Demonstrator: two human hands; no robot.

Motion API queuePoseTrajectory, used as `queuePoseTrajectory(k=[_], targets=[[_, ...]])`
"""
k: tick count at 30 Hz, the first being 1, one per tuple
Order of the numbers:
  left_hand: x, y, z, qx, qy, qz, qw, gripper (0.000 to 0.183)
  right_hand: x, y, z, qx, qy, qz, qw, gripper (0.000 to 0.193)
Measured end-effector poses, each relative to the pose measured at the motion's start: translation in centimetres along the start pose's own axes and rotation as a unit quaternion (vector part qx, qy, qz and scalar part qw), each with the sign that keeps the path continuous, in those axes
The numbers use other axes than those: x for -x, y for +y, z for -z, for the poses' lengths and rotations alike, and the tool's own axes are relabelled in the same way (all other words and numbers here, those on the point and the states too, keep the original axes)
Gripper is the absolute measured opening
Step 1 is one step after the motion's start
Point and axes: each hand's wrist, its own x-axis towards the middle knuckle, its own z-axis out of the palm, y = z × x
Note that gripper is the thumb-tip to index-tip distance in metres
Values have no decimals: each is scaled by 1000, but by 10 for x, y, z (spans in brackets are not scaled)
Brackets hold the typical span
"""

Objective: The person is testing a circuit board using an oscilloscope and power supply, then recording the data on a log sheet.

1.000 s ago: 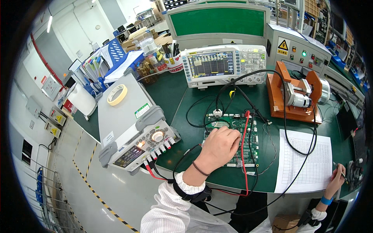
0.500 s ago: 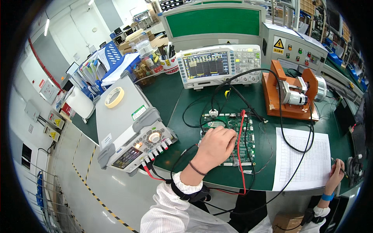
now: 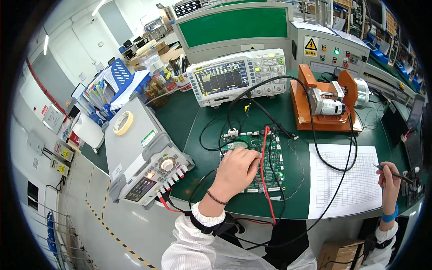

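Observation:
My left hand [image 3: 235,170] is over the left part of a green circuit board [image 3: 275,168], knuckles up and fingers curled down toward it. The fingertips and whatever they grip are hidden beneath the hand. A black lead runs close to its left side. Across the board lies a red test lead [image 3: 263,168], with a black cable alongside. Further right, my right hand [image 3: 389,186] holds a dark pen [image 3: 396,174] beside the right edge of a printed table sheet [image 3: 333,198]. The pen's tip points left, over the sheet's edge.
A power supply [image 3: 144,180] with a tape roll [image 3: 123,123] on top stands left. Behind the board is an oscilloscope [image 3: 238,76]. A motor on an orange stand [image 3: 326,121] sits back right, near a control box [image 3: 330,49]. A black cable [image 3: 313,135] loops over the sheet.
My right hand has come up at the sheet's right edge, showing the pen more fully. The whole view has shifted, so things sit further left. My left hand stays over the board.

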Motion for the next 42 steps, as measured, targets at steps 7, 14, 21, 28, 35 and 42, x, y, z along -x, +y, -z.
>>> queuePoseTrajectory(k=[7,14,21,28,35,42], targets=[[0,2,3,-6,-7,2,1000,12,2,-8,-35,-23,-66,-40,997,8],[-1,6,3,-6,-1,4,1000,13,0,6,-35,-28,-57,-61,996,7],[-6,10,1,-13,-22,21,999,11,-5,9,-45,-68,-61,-77,993,8],[-3,8,-2,-31,-13,36,999,13,-7,-8,-33,-131,-112,-128,977,12],[-3,13,-4,-42,-21,37,998,15,6,-8,-46,-69,-140,-75,985,11],[-5,17,-5,-38,-14,40,998,9,14,-7,-60,9,-165,-42,985,10]])
